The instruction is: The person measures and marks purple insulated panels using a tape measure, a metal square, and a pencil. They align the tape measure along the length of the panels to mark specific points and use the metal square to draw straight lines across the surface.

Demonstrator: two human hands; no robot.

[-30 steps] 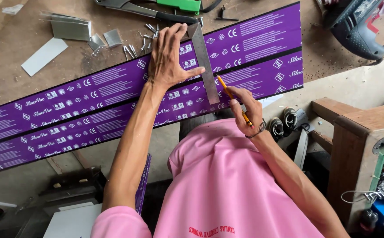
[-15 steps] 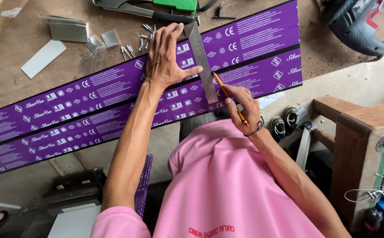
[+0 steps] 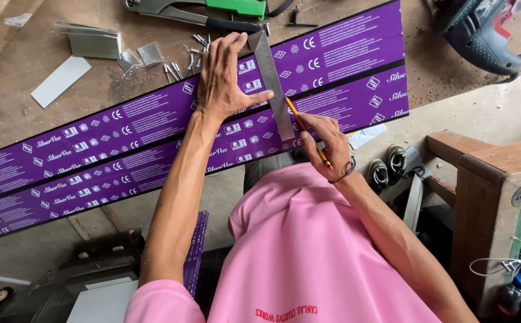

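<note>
Two long purple printed strips (image 3: 123,128) lie side by side across a wooden workbench (image 3: 27,119). A grey metal square ruler (image 3: 272,84) lies across them. My left hand (image 3: 224,78) presses flat on the ruler and the upper strip, fingers spread. My right hand (image 3: 326,140) holds a yellow pencil (image 3: 305,128), its tip against the ruler's right edge on the lower strip.
A green-handled rivet tool (image 3: 212,12) and loose rivets (image 3: 183,63) lie at the bench's far edge, with small metal offcuts (image 3: 93,45) to the left. A grey power tool (image 3: 482,30) sits at top right. A wooden stand (image 3: 488,197) and shoes (image 3: 386,167) are on the floor.
My right hand and the pencil have slid a little up along the ruler's edge. My left hand stays pressed on the ruler.
</note>
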